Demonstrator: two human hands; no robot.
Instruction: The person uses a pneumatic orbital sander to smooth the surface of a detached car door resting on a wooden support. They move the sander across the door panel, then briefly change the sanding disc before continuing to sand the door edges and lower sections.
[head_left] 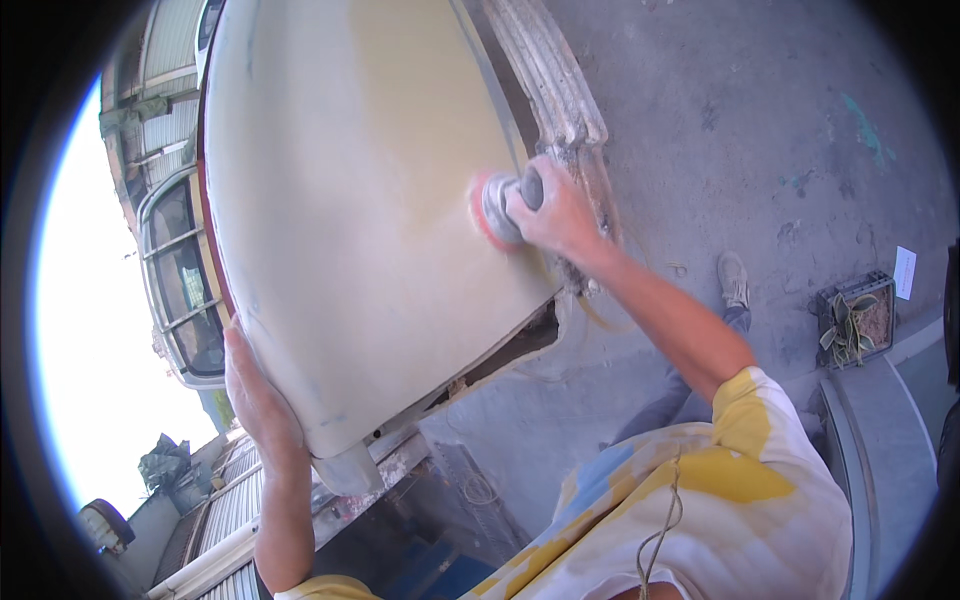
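A large cream vehicle body panel, probably a door, fills the middle of the head view, with a yellowish patch toward its right side. My right hand is closed round a grey power sander. The sander's reddish pad lies against the panel near its right edge, a little blurred. My left hand rests on the panel's lower left edge, its fingers stretched out along the rim. Part of that hand's palm side is hidden.
A rusty sill runs along the panel's right side, above the grey concrete floor. A dark gap shows below the panel. A planter box stands at the right; a vehicle with barred windows is at the left.
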